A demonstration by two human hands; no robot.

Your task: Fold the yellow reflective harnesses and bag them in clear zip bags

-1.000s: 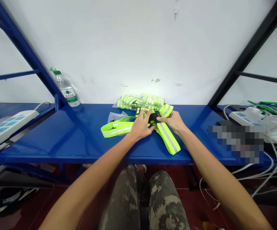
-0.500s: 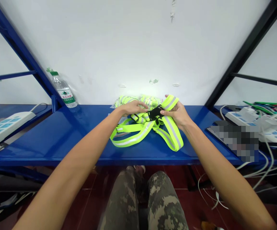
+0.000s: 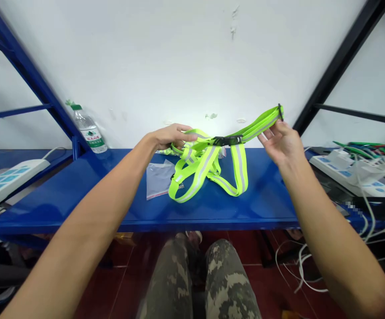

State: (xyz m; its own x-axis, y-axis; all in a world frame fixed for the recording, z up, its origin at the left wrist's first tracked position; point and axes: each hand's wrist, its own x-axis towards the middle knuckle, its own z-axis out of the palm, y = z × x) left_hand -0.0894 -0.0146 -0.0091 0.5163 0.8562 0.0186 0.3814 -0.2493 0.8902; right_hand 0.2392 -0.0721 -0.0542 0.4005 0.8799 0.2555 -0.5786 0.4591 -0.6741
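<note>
A neon-yellow reflective vest (image 3: 203, 166) made of straps with grey stripes is stretched between my two hands, its lower loops resting on the blue table. Near its middle sits a black buckle (image 3: 227, 141). My left hand (image 3: 175, 135) grips the strap on the left, fingers curled round it. Out to the right, my right hand (image 3: 282, 139) holds the raised end of the doubled strap, close to a black slider (image 3: 280, 112). A clear zip bag (image 3: 159, 179) lies flat below my left hand. Behind the straps, more neon bundles are partly hidden.
A water bottle (image 3: 91, 130) stands against the wall at the back left. White power strips (image 3: 16, 179) lie at both sides, with tangled white cables (image 3: 374, 217) and coloured cords (image 3: 379, 150) at the right. The blue table (image 3: 112, 195) ends at a front edge above my knees.
My right hand has moved right and drawn the strap out and up. The left hand has shifted slightly left, now gripping a strap. The zip bag has come into fuller view.
</note>
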